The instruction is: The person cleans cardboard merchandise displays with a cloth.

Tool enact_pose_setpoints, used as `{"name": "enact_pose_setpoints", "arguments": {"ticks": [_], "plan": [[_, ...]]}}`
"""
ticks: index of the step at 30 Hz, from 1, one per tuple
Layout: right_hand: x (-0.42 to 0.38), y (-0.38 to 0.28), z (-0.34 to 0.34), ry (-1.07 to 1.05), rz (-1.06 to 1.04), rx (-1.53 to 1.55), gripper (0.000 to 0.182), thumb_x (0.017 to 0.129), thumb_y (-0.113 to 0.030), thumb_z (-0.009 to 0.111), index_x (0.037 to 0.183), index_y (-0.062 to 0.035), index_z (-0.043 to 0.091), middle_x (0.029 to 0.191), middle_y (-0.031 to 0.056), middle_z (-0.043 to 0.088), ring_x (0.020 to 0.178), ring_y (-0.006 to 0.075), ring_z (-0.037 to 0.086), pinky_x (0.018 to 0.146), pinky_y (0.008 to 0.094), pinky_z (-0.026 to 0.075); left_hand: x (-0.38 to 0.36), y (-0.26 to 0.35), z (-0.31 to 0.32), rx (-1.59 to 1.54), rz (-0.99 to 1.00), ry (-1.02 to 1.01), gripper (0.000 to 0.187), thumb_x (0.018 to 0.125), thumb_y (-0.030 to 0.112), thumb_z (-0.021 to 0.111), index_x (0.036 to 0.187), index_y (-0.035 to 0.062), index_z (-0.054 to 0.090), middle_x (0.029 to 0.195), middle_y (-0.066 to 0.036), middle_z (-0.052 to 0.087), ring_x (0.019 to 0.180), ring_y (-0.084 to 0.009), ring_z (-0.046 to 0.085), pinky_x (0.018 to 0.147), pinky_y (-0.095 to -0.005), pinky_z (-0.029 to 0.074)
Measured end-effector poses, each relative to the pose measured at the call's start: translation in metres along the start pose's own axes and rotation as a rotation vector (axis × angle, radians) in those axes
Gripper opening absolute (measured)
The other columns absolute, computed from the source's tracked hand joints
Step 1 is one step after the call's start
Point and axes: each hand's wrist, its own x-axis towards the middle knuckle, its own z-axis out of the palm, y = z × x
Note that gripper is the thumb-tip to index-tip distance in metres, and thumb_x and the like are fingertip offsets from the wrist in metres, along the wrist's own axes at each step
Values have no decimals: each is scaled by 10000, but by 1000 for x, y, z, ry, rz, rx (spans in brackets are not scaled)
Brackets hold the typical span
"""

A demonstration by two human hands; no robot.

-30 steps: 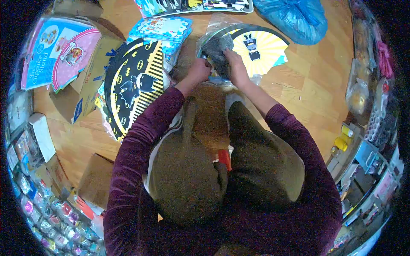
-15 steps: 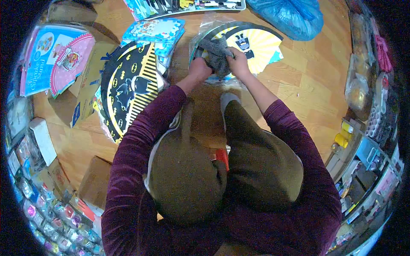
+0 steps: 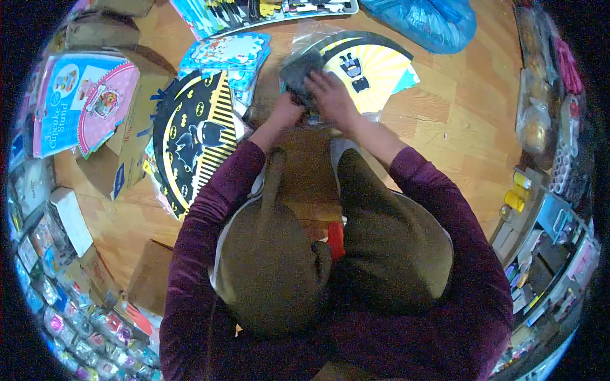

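A dark grey cloth (image 3: 301,71) lies bunched over the left part of a yellow and black fan-shaped card piece (image 3: 365,70) with a masked figure on it. My right hand (image 3: 332,101) rests on the cloth's right side, its fingers apart and slightly blurred. Beside the cloth's lower edge is my left hand (image 3: 287,109), whose fingertips are hidden against the cloth. Clear plastic shows around the card piece. To the left lies a black and yellow bat-patterned fan-shaped piece (image 3: 190,136).
Blue-edged cards (image 3: 225,54) lie behind the bat-patterned piece. A tray (image 3: 279,20) of items and a blue plastic bag (image 3: 426,25) are at the back. A cardboard box (image 3: 130,149) and a cupcake stand pack (image 3: 60,108) are left. Packaged goods line both sides.
My right hand has gone from pinching the lifted cloth to lying over it with spread fingers. The cloth is flatter and a little further left. The camera view has shifted slightly.
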Motion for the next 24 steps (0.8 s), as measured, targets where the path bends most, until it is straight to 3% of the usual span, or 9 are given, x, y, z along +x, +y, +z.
{"name": "enact_pose_setpoints", "arguments": {"ticks": [3, 5, 7, 9, 13, 16, 19, 22, 24], "plan": [[-7, 18, 16, -87, -219, -101, 491, 718, -97, 498, 1189, -44, 368, 1262, 150, 324, 1166, 337, 291, 973, 419, 222, 9, -28, 1, 27, 64, -42, 242, 698, 31, 557, 933, -12, 520, 717, -122, 590, 530, -175, 584, 489, -287, 489], [3, 46, 10, -283, 216, 149, 489, 740, -88, 471, 1207, -41, 338, 1308, 149, 268, 1188, 327, 274, 988, 434, 201, 14, -35, -5, 46, 63, -36, 272, 672, 48, 572, 926, -29, 510, 718, -135, 589, 542, -204, 584, 480, -300, 481], [-11, 82, -1, 43, 43, -244, 454, 740, -74, 458, 1180, -18, 364, 1286, 157, 302, 1170, 339, 293, 976, 424, 228, 5, -28, -6, 68, 59, -39, 307, 646, 64, 587, 919, -45, 500, 718, -149, 589, 554, -232, 583, 472, -313, 473], [-23, 145, 7, 282, 133, -232, 406, 723, -47, 451, 1123, 7, 409, 1258, 182, 331, 1146, 341, 327, 957, 406, 273, -19, 8, -11, -30, 38, -52, 231, 676, 15, 562, 885, -36, 478, 684, -138, 563, 507, -208, 570, 447, -300, 468], [-29, 162, -50, 111, 989, 63, 316, 682, -58, 509, 982, 41, 520, 987, 201, 554, 862, 349, 538, 738, 388, 433, -37, 30, -19, -250, 44, -42, 164, 703, -35, 521, 854, -29, 457, 662, -118, 535, 461, -187, 553, 406, -277, 444], [-46, 190, -61, 862, 1007, 545, 220, 711, -91, 516, 874, 53, 545, 810, 108, 581, 714, 229, 544, 639, 348, 448, -53, 54, -35, -276, 73, -37, 153, 717, -37, 504, 862, -14, 462, 695, -100, 532, 545, -171, 574, 454, -289, 458], [-69, 209, -107, 1242, 954, 863, 146, 758, -58, 463, 832, 39, 544, 811, 94, 560, 707, 201, 534, 614, 320, 452, -76, 87, -52, 54, 446, 205, 157, 729, 2, 522, 878, 15, 475, 738, -99, 552, 636, -189, 589, 518, -304, 465], [-74, 179, -183, 1353, 740, 1099, 167, 727, 0, 460, 870, 32, 540, 843, 96, 562, 697, 200, 538, 598, 307, 457, -86, 110, -65, 578, 945, 501, 165, 710, 68, 546, 868, 67, 499, 788, -97, 545, 648, -266, 553, 545, -317, 455], [-77, 171, -213, 1356, 679, 1127, 197, 692, 30, 477, 877, 30, 544, 840, 89, 569, 685, 196, 543, 574, 307, 455, -80, 102, -63, 757, 994, 449, 160, 692, 80, 541, 847, 78, 500, 778, -82, 530, 661, -245, 546, 542, -310, 457]]}}
